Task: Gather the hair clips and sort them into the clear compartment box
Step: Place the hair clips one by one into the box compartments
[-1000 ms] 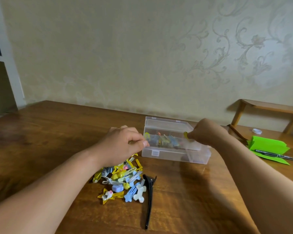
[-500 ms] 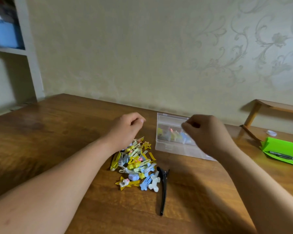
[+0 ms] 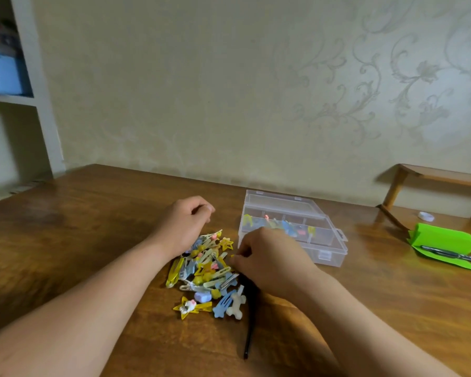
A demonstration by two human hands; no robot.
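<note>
Clips heaped mid-frame on worktop. Box open just right of heap, within easy reach. Right hand dips into heap's right edge, likely picking; grip hidden, cannot tell. Left hand above heap, loosely curled, seemingly empty.

No word, label, brand or number could be read anywhere in the view; the clear box at four o'clock showed bare plastic; the pen on the green paper, between three and four o'clock, was too small to show any print; the blue bin on the shelf at ten o'clock was too blurred to tell.
</note>
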